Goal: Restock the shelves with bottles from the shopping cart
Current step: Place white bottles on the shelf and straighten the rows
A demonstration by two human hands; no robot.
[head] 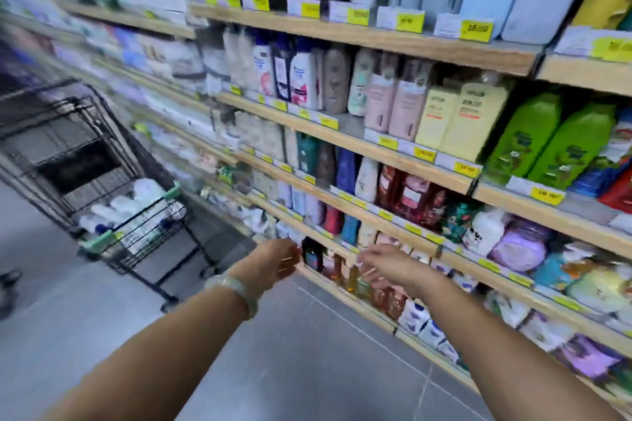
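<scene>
Blur over left hand beside dark bottle — grip unreadable; right hand loose, empty.

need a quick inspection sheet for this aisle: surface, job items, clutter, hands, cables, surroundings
surface: wooden shelves packed with bottles, yellow price tags along the edges
job's things: shopping cart stands on the floor left of the shelves, with white bottles in its lower basket
clutter: nothing seen
grippers: left hand and right hand reach toward a low shelf, fingers relaxed, holding nothing that shows; the left hand is beside a dark bottle on that shelf
cables: nothing seen
surroundings: grey tiled floor; the far shelves on the left are too blurred to read
</scene>
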